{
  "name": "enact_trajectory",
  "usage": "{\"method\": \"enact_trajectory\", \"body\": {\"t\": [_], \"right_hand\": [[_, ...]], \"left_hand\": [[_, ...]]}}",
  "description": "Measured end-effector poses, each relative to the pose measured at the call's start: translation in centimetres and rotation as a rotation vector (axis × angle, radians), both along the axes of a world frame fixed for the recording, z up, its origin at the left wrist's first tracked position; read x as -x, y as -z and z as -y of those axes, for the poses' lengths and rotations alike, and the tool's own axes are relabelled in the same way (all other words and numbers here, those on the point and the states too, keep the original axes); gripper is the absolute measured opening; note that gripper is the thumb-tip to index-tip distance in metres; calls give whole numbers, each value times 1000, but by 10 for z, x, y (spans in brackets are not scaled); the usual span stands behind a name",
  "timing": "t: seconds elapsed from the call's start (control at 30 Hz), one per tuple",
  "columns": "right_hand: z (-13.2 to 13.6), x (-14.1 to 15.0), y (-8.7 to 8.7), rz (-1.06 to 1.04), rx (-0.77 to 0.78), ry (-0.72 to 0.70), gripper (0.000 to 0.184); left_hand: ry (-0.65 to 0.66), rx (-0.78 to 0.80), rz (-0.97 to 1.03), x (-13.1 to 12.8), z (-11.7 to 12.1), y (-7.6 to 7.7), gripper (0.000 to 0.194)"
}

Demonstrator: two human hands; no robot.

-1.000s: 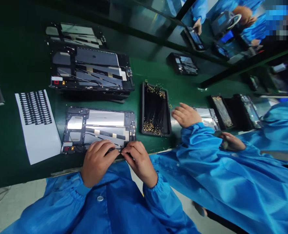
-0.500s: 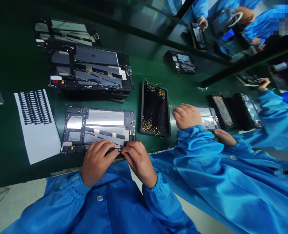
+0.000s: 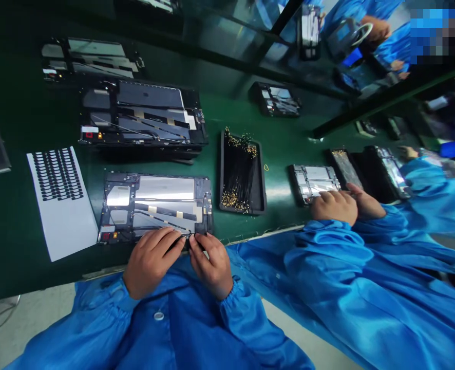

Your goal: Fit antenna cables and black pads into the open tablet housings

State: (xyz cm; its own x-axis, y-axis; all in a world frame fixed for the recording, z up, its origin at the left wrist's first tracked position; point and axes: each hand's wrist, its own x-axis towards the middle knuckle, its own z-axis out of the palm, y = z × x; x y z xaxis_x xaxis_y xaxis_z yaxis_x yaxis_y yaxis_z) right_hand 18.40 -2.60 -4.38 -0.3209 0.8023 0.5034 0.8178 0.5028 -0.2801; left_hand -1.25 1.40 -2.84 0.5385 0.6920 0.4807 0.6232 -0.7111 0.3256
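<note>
An opened tablet [image 3: 164, 188], with silver battery panels and dark flex strips, lies flat on the bench before me. My left hand [image 3: 150, 261] rests at its near edge, fingers bent and thumb and index pinched together. Close beside it, my right hand [image 3: 212, 263] is also pinched at the near right part of the tablet. Both sets of fingertips almost meet there. Whatever they grip is too small and covered to make out. Right of the tablet, a black tray [image 3: 265, 198] contains a bundle of thin black cables [image 3: 237, 172] with gold-coloured ends.
A white sheet [image 3: 68, 226] with rows of small black stickers lies to the left. Behind the tablet stands a stack of opened tablets [image 3: 150, 97], with another tablet [image 3: 96, 51] beyond. On the right, a co-worker's hands [image 3: 335, 206] are at another opened tablet [image 3: 320, 177].
My right hand has shifted slightly left and turned more upright; my left hand sits slightly lower. The co-worker's hand has moved away from the cable tray, rightward to the other tablet.
</note>
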Motion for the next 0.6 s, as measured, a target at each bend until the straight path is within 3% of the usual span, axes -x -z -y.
{"method": "enact_trajectory", "body": {"t": [0.17,0.33,0.5,0.6], "right_hand": [[4,7,-8,86,89,51,45],[6,10,-5,15,140,69,43],[8,3,3,-55,122,10,57],[3,2,5,-178,163,171,54]], "left_hand": [[-121,76,41,19,0,-12,28],[-468,92,19,58,5,-21,32],[-698,147,-38,74,9,-16,45],[-706,183,-12,75,8,-9,56]]}}
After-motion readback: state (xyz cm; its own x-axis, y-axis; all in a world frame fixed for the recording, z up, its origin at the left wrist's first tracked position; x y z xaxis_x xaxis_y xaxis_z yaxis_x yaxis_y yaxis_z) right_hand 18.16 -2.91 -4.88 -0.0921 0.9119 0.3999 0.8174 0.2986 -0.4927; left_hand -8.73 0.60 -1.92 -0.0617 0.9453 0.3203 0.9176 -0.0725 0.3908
